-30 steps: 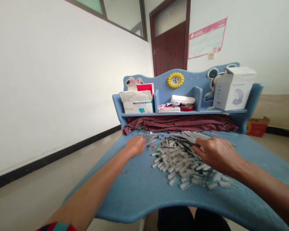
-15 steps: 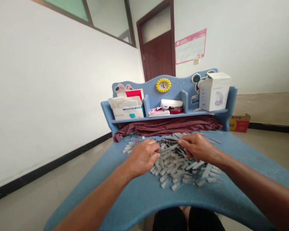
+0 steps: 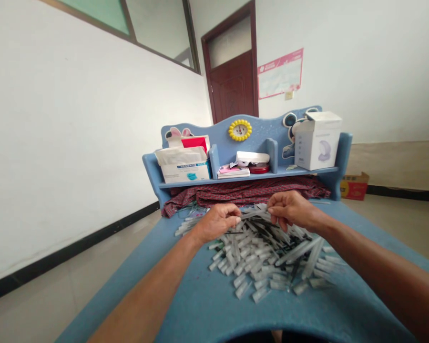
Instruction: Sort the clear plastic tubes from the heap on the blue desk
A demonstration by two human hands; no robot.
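My left hand (image 3: 219,222) is closed in a pinch at the left end of a slim, whitish translucent plastic sleeve (image 3: 254,214). At the sleeve's other end, the fingertips of my right hand (image 3: 289,209) are pinched together. The sleeve stretches between both hands, over the back of a loose pile of similar translucent plastic pieces (image 3: 250,259). Thin dark sticks (image 3: 268,233) are mixed into the pile. Whether a stick lies inside the held sleeve is too small to tell.
The pile lies on a blue desk (image 3: 200,305). Behind it are a checked cloth (image 3: 243,191) and a raised shelf (image 3: 214,181). On the shelf stand a mask box (image 3: 186,166), a white carton (image 3: 318,143) and a red round case (image 3: 259,168). A yellow clock (image 3: 240,130) is above.
The view has shifted slightly, with the desk filling more of its lower part. My hands still meet over the back of the pile, and my right fingers are slightly more raised.
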